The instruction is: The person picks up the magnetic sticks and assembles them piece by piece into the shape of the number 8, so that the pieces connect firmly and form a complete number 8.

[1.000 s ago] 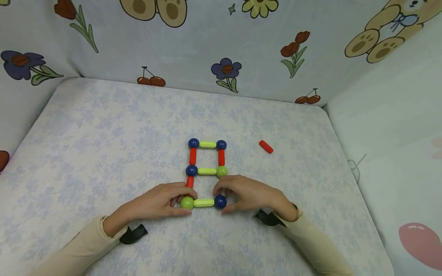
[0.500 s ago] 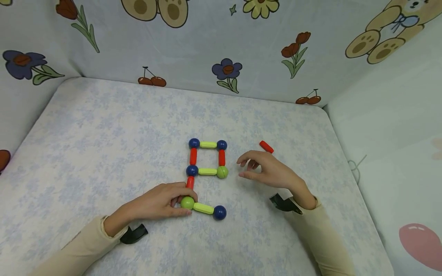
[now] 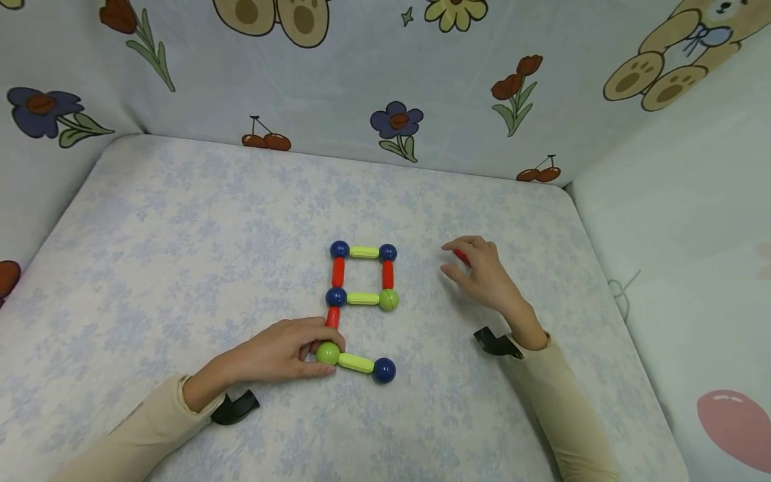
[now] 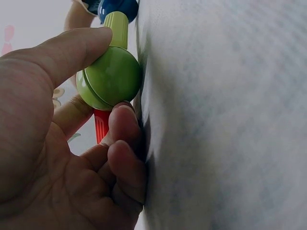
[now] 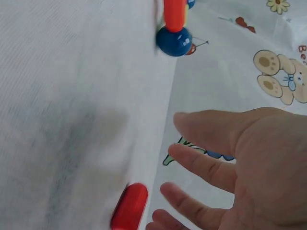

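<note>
My left hand [image 3: 280, 351] grips a green ball [image 4: 112, 76] between thumb and fingers at the near left corner of a ball-and-stick figure. From that ball a red stick [image 3: 332, 317] runs up to a blue ball [image 3: 336, 297]. A yellow-green stick [image 3: 356, 363] slants right from it to another blue ball [image 3: 384, 370]. Over on the right, my right hand [image 3: 482, 274] hovers with parted fingers above a loose red stick [image 5: 130, 207], partly hidden beneath it in the head view. The right wrist view shows a gap between fingers and stick.
Beyond the left hand, the figure's upper square joins three blue balls and a green ball [image 3: 388, 300] with red and yellow-green sticks. The pale patterned tabletop [image 3: 199, 221] meets a cartoon-printed cloth wall [image 3: 325, 94] at the back.
My right hand has let go of the near blue ball and moved right and away, over the loose red stick. The lower yellow-green stick and its blue ball have swung nearer. The left hand stays put.
</note>
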### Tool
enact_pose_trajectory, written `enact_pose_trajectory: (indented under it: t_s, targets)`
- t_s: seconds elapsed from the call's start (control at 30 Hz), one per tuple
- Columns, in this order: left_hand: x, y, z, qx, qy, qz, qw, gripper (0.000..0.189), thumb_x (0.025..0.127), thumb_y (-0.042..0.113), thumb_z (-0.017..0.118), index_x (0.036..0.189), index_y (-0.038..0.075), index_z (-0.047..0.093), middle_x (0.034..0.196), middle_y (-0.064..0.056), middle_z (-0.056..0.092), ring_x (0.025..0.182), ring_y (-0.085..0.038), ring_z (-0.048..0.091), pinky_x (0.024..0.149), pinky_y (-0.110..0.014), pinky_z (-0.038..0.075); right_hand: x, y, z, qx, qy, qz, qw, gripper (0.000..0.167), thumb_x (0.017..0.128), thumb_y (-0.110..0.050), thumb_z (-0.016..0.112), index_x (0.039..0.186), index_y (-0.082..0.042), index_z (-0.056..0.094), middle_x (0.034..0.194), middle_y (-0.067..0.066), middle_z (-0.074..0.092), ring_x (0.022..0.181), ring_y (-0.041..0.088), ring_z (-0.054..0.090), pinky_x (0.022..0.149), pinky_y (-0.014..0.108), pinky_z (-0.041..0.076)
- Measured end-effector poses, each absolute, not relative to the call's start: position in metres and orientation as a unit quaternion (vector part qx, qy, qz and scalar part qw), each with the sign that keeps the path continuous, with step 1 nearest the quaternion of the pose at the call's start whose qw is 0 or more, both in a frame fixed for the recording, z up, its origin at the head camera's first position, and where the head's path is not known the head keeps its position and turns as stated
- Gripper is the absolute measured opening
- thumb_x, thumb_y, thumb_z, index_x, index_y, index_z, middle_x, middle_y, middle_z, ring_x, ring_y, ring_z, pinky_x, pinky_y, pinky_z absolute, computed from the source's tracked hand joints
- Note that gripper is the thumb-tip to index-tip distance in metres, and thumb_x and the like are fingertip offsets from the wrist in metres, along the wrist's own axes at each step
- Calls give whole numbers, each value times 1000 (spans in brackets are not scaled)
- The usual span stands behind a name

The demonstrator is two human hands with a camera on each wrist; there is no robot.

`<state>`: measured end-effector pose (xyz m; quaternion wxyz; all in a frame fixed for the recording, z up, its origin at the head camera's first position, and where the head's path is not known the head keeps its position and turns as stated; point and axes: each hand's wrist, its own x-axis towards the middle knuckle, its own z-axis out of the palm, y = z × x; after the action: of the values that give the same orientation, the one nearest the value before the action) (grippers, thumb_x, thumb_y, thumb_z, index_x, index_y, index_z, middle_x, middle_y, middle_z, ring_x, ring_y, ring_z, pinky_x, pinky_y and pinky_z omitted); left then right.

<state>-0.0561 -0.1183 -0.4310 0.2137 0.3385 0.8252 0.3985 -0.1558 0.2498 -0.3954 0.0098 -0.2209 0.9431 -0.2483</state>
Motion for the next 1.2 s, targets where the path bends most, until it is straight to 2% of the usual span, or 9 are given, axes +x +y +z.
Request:
enact_pose_trajectory:
  t_s: [0.1, 0.23, 0.37, 0.5, 0.6, 0.83, 1.0, 1.2]
  targets:
    - [-56, -118, -431, 337, 826, 398, 214, 21, 92, 39, 73, 112, 33, 65, 86, 12, 50, 68, 0, 46, 60, -19, 39, -158, 253, -397, -198, 952, -231, 22, 33, 95, -12, 68, 124, 4, 64, 131, 26, 59, 130, 43, 44, 106, 60, 27]
    - [-55, -117, -429, 335, 827, 398, 213, 22, 92, 38, 73, 112, 33, 66, 86, 12, 51, 67, -1, 47, 59, -19, 40, -160, 257, -397, -169, 960, -221, 31, 31, 95, -8, 67, 124, 4, 65, 132, 27, 59, 128, 45, 48, 106, 59, 36]
    - [-53, -116, -429, 330, 832, 394, 207, 22, 92, 39, 73, 111, 33, 66, 85, 12, 50, 67, -1, 47, 59, -19, 40, -161, 260, -398, -143, 966, -211, 44, 30, 95, -5, 66, 124, 2, 65, 128, 27, 60, 109, 41, 61, 88, 53, 51]
    - [-50, -114, -429, 321, 843, 383, 198, 20, 91, 42, 73, 109, 35, 66, 88, 11, 48, 66, 0, 46, 58, -20, 40, -161, 261, -399, -130, 965, -214, 83, 31, 95, -6, 66, 125, -1, 64, 114, 22, 64, 89, 32, 65, 70, 40, 53]
    - [-48, -113, -429, 312, 852, 374, 191, 20, 90, 42, 74, 107, 36, 66, 90, 9, 46, 64, -1, 45, 56, -20, 39, -160, 260, -399, -132, 960, -221, 110, 31, 94, -10, 68, 124, -2, 64, 108, 18, 66, 87, 29, 66, 70, 36, 53]
    - [-43, -104, -427, 291, 873, 353, 171, 18, 88, 42, 76, 103, 35, 68, 92, 5, 43, 65, -5, 40, 57, -20, 34, -153, 252, -396, -165, 941, -255, 148, 27, 93, -13, 72, 117, -4, 66, 105, 15, 69, 88, 26, 68, 78, 41, 55]
    - [-41, -102, -426, 277, 883, 342, 164, 16, 88, 42, 76, 100, 33, 69, 95, 5, 44, 66, -6, 41, 56, -20, 34, -144, 238, -393, -190, 925, -290, 159, 26, 93, -15, 72, 117, -6, 66, 105, 12, 69, 82, 21, 67, 74, 34, 56]
    - [-40, -101, -427, 272, 886, 340, 158, 17, 88, 41, 76, 100, 31, 70, 94, 5, 44, 64, -5, 40, 55, -20, 32, -128, 223, -385, -215, 893, -349, 187, 27, 96, -13, 68, 120, -3, 62, 111, 15, 66, 76, 17, 69, 70, 29, 53]
